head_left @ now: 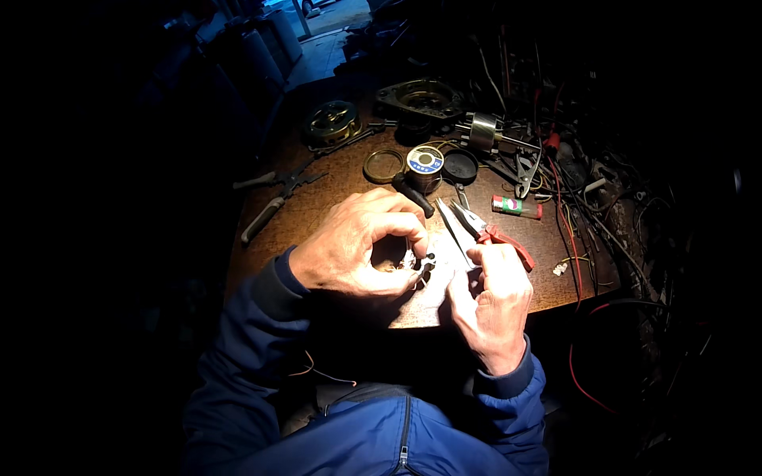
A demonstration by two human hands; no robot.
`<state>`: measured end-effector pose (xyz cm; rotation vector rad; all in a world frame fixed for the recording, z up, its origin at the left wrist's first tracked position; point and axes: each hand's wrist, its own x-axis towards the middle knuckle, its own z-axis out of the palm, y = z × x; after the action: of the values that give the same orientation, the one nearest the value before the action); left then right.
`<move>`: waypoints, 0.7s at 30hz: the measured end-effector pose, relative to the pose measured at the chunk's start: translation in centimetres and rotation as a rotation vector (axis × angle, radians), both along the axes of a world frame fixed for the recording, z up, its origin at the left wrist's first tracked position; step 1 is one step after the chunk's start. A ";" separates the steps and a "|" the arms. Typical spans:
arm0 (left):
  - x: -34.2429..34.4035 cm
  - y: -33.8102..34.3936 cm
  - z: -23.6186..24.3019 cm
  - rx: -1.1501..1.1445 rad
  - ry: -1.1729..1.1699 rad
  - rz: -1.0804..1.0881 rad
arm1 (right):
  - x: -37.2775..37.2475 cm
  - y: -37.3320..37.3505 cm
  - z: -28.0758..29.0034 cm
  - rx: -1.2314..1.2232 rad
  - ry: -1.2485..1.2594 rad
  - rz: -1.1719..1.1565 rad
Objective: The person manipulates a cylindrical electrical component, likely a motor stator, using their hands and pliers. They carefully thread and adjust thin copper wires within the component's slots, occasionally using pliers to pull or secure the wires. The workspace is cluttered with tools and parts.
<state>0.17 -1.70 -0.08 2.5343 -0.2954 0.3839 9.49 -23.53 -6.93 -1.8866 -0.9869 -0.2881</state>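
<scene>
My left hand (357, 242) is closed, with thumb and fingers curled round a small part with black bits and pale strands (429, 260). Much of that part is covered by the fingers, and glare washes out the rest, so its kind is unclear. My right hand (496, 297) pinches slim metal tweezers (454, 230), whose points face away from me. Touching or close beside them lie needle-nose pliers with red handles (508, 240). Just beyond my left fingers rests a black, rounded piece (414, 195), in front of a solder spool (425, 161).
Cutting pliers with pale handles (274, 205) lie at the left of the wooden table (333, 178). A brass ring (384, 166), a motor rotor (482, 132) and round housings (332, 120) stand farther back. A lighter (516, 208) and tangled wires (583, 198) are on the right.
</scene>
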 end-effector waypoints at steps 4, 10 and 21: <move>-0.2 -0.1 0.0 -0.013 0.011 0.017 | -0.3 0.0 1.4 0.137 -0.151 0.090; 0.1 0.0 0.0 -0.022 0.012 -0.004 | -0.4 0.8 1.9 0.277 0.101 0.390; 0.0 0.4 0.0 -0.007 0.016 -0.026 | -1.1 1.2 1.9 0.153 0.370 0.380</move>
<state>0.16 -1.30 -0.09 2.5228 -0.3202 0.3542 8.39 -22.32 -5.07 -1.5053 -1.0091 0.1994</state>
